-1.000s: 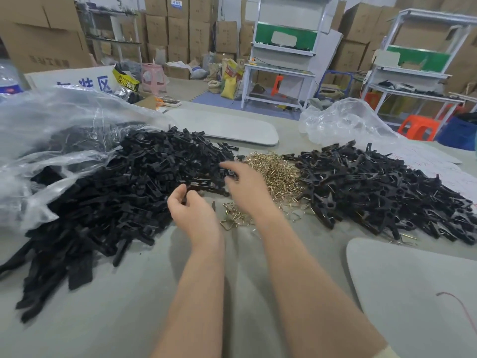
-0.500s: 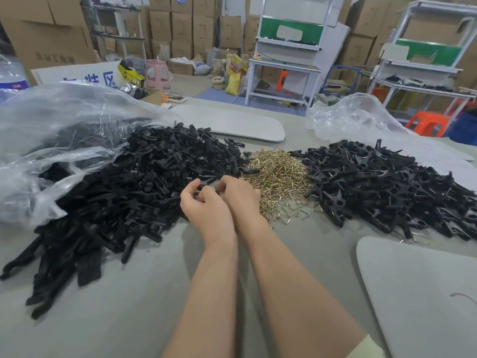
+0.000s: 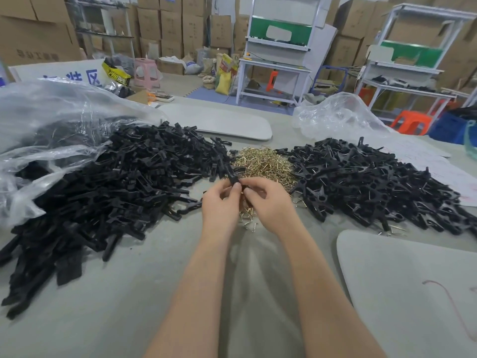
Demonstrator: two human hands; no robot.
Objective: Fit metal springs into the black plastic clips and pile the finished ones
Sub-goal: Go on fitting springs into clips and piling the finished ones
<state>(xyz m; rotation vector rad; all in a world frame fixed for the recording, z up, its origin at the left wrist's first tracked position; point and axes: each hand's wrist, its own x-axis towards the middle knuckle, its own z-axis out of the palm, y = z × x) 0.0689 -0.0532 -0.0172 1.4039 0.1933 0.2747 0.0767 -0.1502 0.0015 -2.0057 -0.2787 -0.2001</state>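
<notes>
Grey table (image 3: 124, 311), plastic bag (image 3: 49, 117) — black clips (image 3: 65, 135) inside

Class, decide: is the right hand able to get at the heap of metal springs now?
Probably yes: the heap of metal springs lies open just beyond the right hand, though its fingers are busy on the black clip.

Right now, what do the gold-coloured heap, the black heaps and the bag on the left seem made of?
Gold-coloured heap: thin bent wire, likely brass-plated metal, since it glints. Left black heap and right black heap: moulded plastic by the look, matte, faint sheen, uniform shapes. Bag: thin clear plastic film, crinkled, with glossy highlights.
</notes>
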